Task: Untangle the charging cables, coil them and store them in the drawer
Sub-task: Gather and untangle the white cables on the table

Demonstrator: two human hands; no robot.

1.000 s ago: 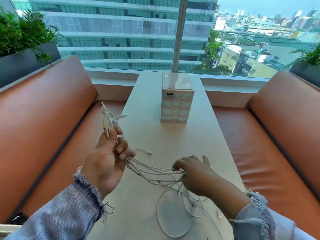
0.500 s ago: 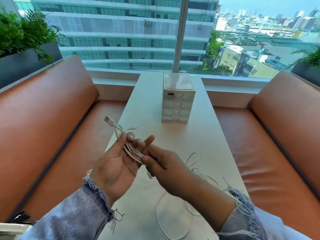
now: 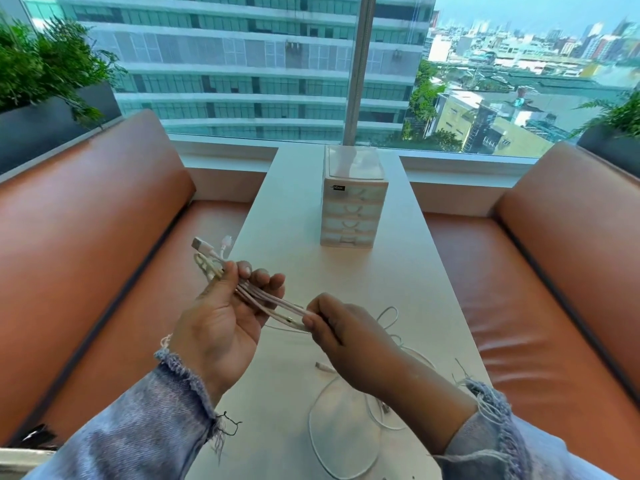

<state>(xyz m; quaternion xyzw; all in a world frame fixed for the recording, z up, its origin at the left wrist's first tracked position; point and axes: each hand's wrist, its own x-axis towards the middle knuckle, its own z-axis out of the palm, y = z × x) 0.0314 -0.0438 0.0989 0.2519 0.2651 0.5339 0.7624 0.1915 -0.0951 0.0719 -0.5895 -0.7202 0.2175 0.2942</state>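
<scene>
Clearly, in the head view, the left hand (image 3: 221, 320) grips a bundle of thin white and pale-pink charging cables (image 3: 266, 303) between thumb and curled fingers, above the left edge of the pale beige surface (image 3: 294, 202), with plugs poking out past the thumb. The right hand (image 3: 346, 337) pinches the same strands nearer the person. More white cable loops (image 3: 343, 441) lie slack on the surface under the right wrist. Pulling the hands apart could cinch a hidden knot tight, and the frayed denim cuff (image 3: 485, 403) may snag a loop and drag it off. The small translucent plastic drawer unit (image 3: 353, 206) stands shut, well apart, so storing needs a free hand.
</scene>
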